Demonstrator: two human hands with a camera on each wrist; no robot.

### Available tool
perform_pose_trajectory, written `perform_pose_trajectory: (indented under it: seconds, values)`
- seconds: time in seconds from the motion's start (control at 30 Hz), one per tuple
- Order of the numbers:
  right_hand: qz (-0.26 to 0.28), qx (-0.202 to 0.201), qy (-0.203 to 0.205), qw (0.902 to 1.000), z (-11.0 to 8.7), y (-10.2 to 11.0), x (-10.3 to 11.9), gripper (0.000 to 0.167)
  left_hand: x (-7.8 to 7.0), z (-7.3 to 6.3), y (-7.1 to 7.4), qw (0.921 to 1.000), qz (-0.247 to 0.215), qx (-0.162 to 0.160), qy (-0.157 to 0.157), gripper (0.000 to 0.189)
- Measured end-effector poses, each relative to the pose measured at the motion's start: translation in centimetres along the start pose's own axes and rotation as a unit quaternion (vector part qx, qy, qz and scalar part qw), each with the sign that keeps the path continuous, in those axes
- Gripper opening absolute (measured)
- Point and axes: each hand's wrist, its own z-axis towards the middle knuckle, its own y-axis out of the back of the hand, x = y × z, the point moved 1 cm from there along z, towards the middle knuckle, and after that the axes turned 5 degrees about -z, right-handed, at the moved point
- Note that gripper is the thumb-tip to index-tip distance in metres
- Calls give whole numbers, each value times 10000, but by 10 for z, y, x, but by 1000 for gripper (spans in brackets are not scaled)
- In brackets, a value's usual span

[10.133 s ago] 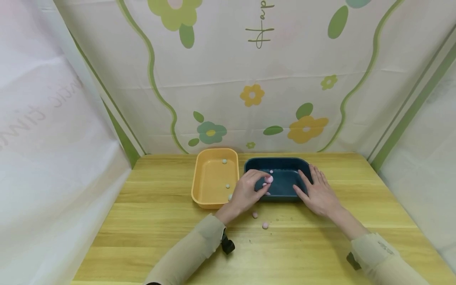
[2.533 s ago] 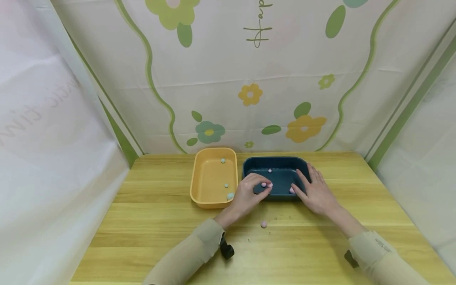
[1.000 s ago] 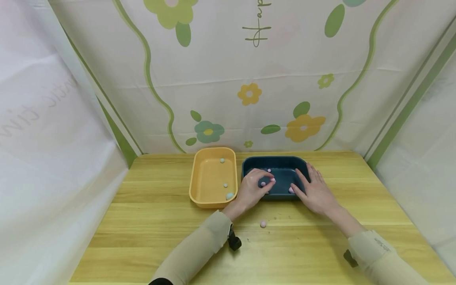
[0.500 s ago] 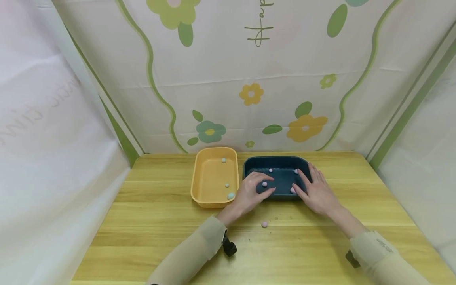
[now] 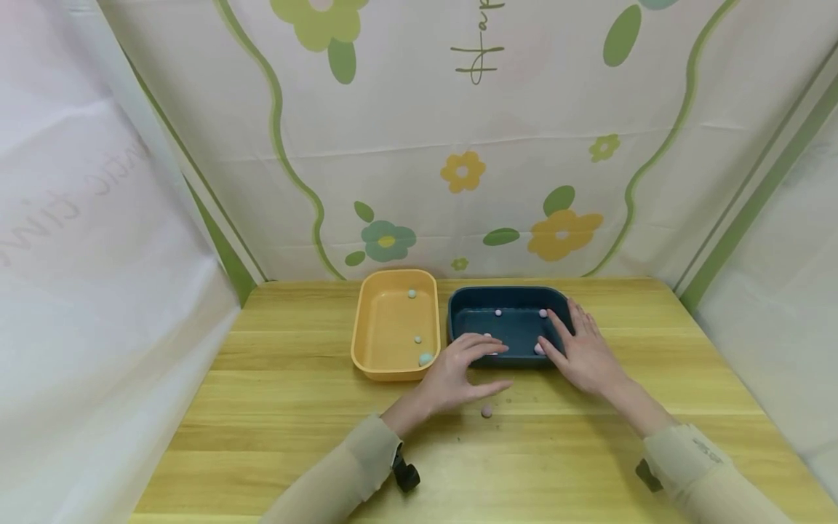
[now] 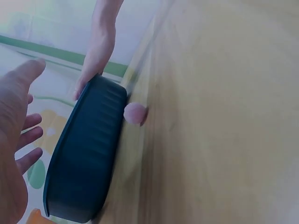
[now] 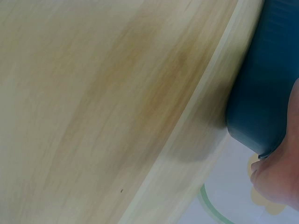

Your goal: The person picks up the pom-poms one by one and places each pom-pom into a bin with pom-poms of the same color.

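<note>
My left hand (image 5: 450, 380) is open, thumb and fingers spread apart, just in front of the dark blue tray (image 5: 517, 362). Close by its thumb, a small pink ball (image 5: 487, 411) lies on the wooden table; the left wrist view shows this pink ball (image 6: 135, 113) in front of the tray's long side. Spread over the tray's right end, my right hand (image 5: 591, 358) touches the rim with straight fingers, thumb and forefinger reaching inside. Several pink balls (image 5: 543, 314) of different sizes lie in the tray, one partly hidden by the left hand's fingers.
A yellow tray (image 5: 356, 327) stands left of the blue one, with light green balls (image 5: 425, 359) in it. Behind both trays rises a white curtain (image 5: 393, 116) printed with flowers. Small dark crumbs dot the wooden table (image 5: 589, 451).
My left hand has put pink balls into the blue tray, letting the last go near its back right corner. It has since drawn back toward the ball on the table. My right hand stays put.
</note>
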Motion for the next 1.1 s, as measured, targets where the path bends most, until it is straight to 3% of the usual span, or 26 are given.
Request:
perform_pose_trajectory:
  seconds: [0.23,0.47,0.7,1.1]
  values:
    - [-49,-9,12,10000,-1,0,1,79,-7,-17,3,9990,22,428,96,64]
    - [-9,59,2,10000,-2,1,2,80,-7,-33,3,9976,-54,670,158,65]
    - [-28,17,5,10000,-2,-1,-1,81,-8,-42,6,9970,-3,765,149,64]
    - [1,12,39,10000,-2,0,-2,81,-6,-51,3,9958,-112,830,381,33]
